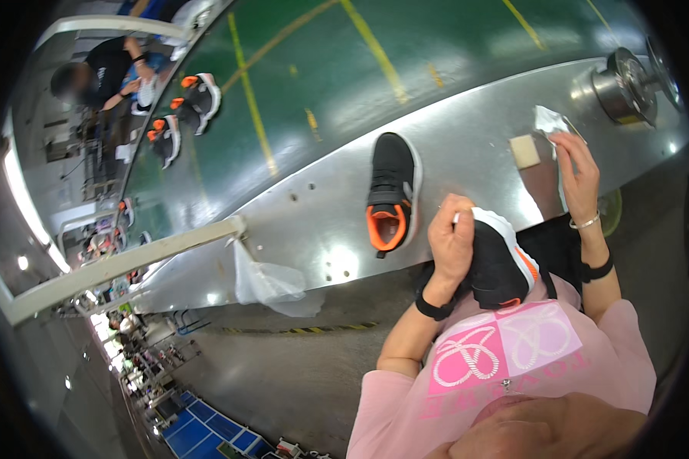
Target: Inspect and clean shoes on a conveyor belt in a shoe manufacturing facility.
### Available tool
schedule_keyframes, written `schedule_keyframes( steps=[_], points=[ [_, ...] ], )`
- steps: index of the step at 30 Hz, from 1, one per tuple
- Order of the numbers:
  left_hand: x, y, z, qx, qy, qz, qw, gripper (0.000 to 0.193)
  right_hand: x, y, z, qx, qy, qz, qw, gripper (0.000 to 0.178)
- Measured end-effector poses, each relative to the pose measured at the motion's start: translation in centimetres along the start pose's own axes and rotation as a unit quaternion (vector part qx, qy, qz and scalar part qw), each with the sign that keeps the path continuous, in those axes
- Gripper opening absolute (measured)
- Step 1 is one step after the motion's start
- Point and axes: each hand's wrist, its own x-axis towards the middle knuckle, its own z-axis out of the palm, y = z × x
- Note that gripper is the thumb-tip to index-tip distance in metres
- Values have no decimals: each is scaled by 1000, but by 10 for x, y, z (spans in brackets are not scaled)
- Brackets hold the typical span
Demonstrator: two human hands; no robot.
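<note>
My left hand [452, 243] is closed around a black sneaker [497, 264] with a white sole and orange accents, held close to my body at the bench edge. A small white bit shows at its fingers. On the metal bench, my right hand [579, 172] reaches out with its fingertips closed at the lower edge of a crumpled white cloth [550, 119]. Just left of these fingers lies a cream-coloured block [524, 152]. Another black sneaker [392, 191], with orange lining and a strap, rests on the bench to the left of my left hand.
Beyond the metal bench [314, 206] runs a green conveyor belt [298, 92] with yellow lines, carrying more sneakers [199, 103]. A metal spool [624, 88] stands at the far right. A pale frame bar [130, 264] and clear plastic bag [272, 284] are at left. A co-worker [107, 73] sits across the belt.
</note>
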Motion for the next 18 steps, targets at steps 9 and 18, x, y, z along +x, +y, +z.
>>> schedule_keyframes(
  steps=[9, 18],
  points=[
    [29, 116, -103, 108, 96, 81, 986, 26, -41, -44, 34, 114, -209, -104, 966, 17],
    [102, 67, -200, 233, 26, -84, 969, 33, -67, -44, 54, 141, -298, -128, 935, 11]
  ],
)
